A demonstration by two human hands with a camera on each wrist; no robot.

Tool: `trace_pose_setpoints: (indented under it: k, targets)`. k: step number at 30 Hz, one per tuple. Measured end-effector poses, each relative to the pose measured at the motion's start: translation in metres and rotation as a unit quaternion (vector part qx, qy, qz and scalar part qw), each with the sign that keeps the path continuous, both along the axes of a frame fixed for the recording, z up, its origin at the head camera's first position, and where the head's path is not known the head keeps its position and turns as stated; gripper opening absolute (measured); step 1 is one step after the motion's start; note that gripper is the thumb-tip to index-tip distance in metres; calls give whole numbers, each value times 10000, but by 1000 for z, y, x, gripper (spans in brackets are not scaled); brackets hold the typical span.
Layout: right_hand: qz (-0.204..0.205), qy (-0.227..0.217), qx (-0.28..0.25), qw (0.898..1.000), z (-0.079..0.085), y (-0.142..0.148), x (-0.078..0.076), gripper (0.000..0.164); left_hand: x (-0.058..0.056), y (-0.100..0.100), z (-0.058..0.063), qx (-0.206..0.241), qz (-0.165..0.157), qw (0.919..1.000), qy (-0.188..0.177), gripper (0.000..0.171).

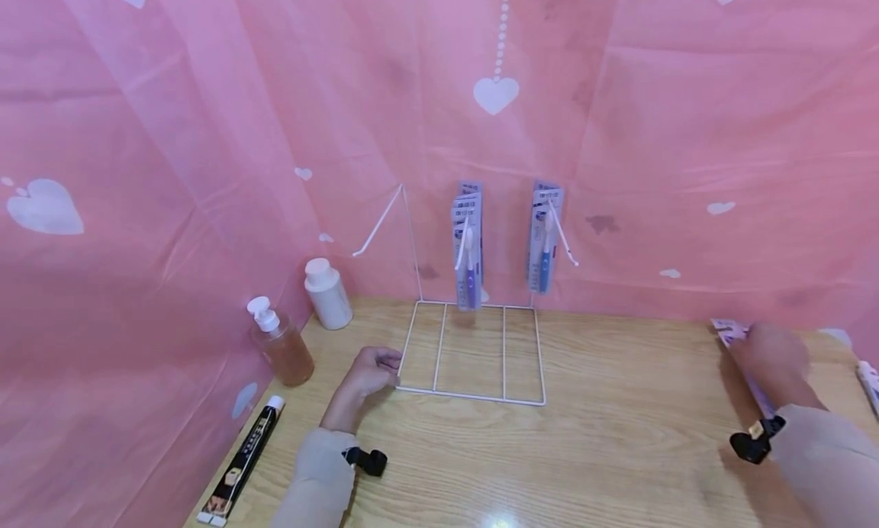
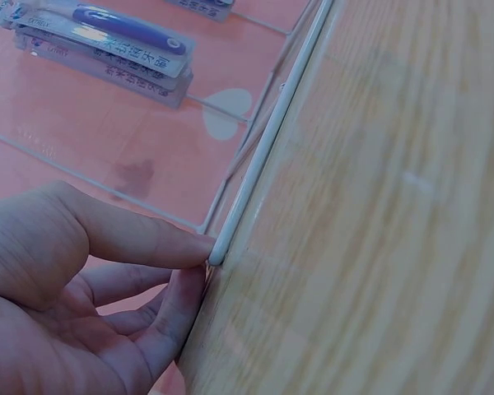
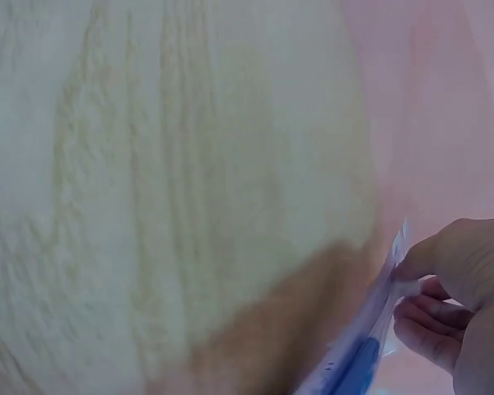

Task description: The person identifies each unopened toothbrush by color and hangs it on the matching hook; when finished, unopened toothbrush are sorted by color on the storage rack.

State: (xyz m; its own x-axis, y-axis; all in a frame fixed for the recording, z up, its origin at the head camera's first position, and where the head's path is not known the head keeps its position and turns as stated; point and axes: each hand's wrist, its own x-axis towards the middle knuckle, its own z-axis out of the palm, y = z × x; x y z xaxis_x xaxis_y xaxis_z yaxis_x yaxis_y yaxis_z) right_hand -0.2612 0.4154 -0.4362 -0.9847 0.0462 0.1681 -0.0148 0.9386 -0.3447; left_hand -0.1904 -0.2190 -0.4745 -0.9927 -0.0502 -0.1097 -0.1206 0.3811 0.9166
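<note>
A white wire display rack stands on the wooden table, with three prongs at its back. My left hand pinches the front left corner of its base between thumb and finger, seen closely in the left wrist view. Packaged toothbrushes with a purple handle in front hang on the middle prong, and others with a blue handle in front hang on the right one. Far to the right, my right hand grips a packaged toothbrush by one end, above the tabletop; its blue handle shows in the right wrist view.
Left of the rack stand a white bottle and an amber pump bottle. A black toothpaste tube lies at the table's left edge. Part of a white tube shows at the far right. A pink curtain hangs behind.
</note>
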Motion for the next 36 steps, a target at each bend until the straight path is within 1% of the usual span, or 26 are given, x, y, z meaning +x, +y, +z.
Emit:
trace_pose_setpoints:
  k: [2, 3, 6, 9, 12, 15, 18, 19, 24, 26, 29, 31, 33, 36]
  targets:
    - [43, -101, 9, 9999, 22, -16, 5, 29, 1, 0, 0, -4, 2, 10000, 24, 49]
    - [74, -81, -4, 9999, 31, -22, 6, 30, 1, 0, 1, -18, -2, 10000, 34, 49]
    - [103, 180, -100, 9997, 44, -37, 10, 32, 2, 1, 1, -26, 1, 10000, 37, 49]
    - [149, 371, -206, 9990, 57, -48, 13, 30, 2, 0, 1, -47, -6, 10000, 71, 49]
    - [210, 509, -301, 9980, 74, -62, 21, 31, 2, 1, 1, -40, 23, 10000, 53, 49]
    - [313, 892, -265, 9952, 88, -79, 35, 35, 2, 1, 1, -71, 38, 10000, 23, 49]
    - [484, 1395, -278, 9887, 100, -97, 47, 32, 2, 1, 2, -103, 52, 9999, 5, 48]
    - [540, 1633, -250, 9848, 104, -103, 50, 31, 2, 2, 2, -109, 52, 9999, 2, 48]
    - [925, 2485, -230, 9639, 123, -136, 68, 26, 3, 1, 3, -103, 104, 9999, -60, 48]
    - [1121, 2819, -199, 9527, 129, -148, 75, 24, 4, 1, 4, -114, 116, 9998, -76, 49]
    - [1422, 3341, -208, 9315, 136, -167, 86, 20, 3, 1, 4, -127, 119, 9998, -118, 49]
    - [1573, 3604, -266, 9191, 141, -178, 92, 18, 3, 2, 4, -118, 119, 9998, -107, 49]
    - [1694, 3781, -372, 9094, 145, -189, 97, 19, 3, 2, 3, -99, 118, 9998, -98, 49]
    - [1803, 3988, -515, 8977, 150, -205, 104, 19, 3, 2, 2, -75, 93, 9999, -26, 49]
